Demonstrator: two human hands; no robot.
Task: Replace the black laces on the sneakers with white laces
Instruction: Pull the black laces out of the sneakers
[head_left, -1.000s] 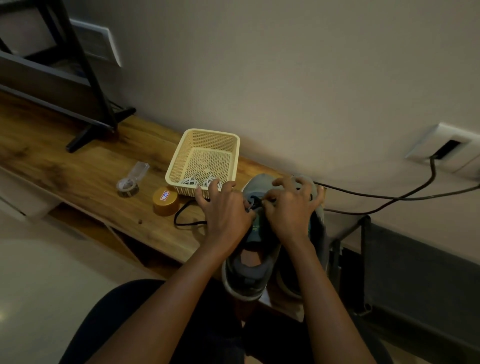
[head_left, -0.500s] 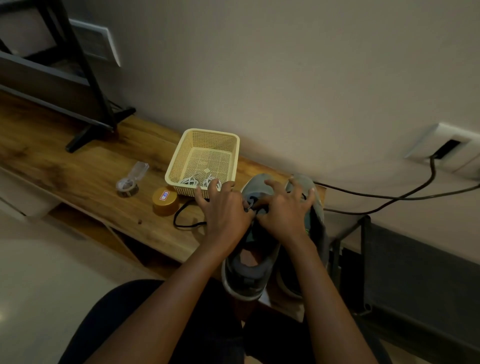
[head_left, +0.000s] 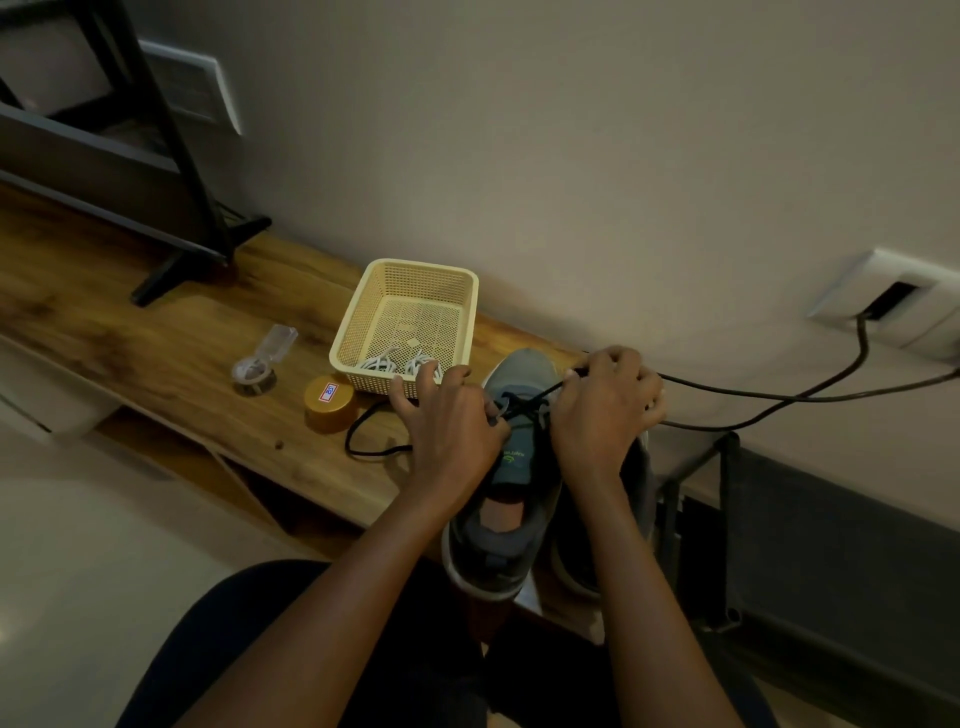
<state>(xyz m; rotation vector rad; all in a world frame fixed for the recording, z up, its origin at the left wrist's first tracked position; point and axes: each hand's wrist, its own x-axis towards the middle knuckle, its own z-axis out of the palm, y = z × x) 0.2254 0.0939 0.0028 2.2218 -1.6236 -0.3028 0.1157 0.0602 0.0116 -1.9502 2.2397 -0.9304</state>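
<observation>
At the desk (head_left: 156, 332) edge: two shoes. One sneaker (head_left: 514, 467) shows plainly; the second sneaker (head_left: 638, 483) is mostly hidden under the right forearm. The right hand (head_left: 605, 410) pinches one black lace (head_left: 524, 402), taut from the eyelets. The left hand (head_left: 449, 415) rests on the first sneaker, fingers spread. One basket (head_left: 423, 265) holds white laces (head_left: 400, 364), seemingly two bundles, dim.

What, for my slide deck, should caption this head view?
Right hand pinches a black lace taut from the sneaker, left hand rests on it, white laces lie in the basket.
</observation>
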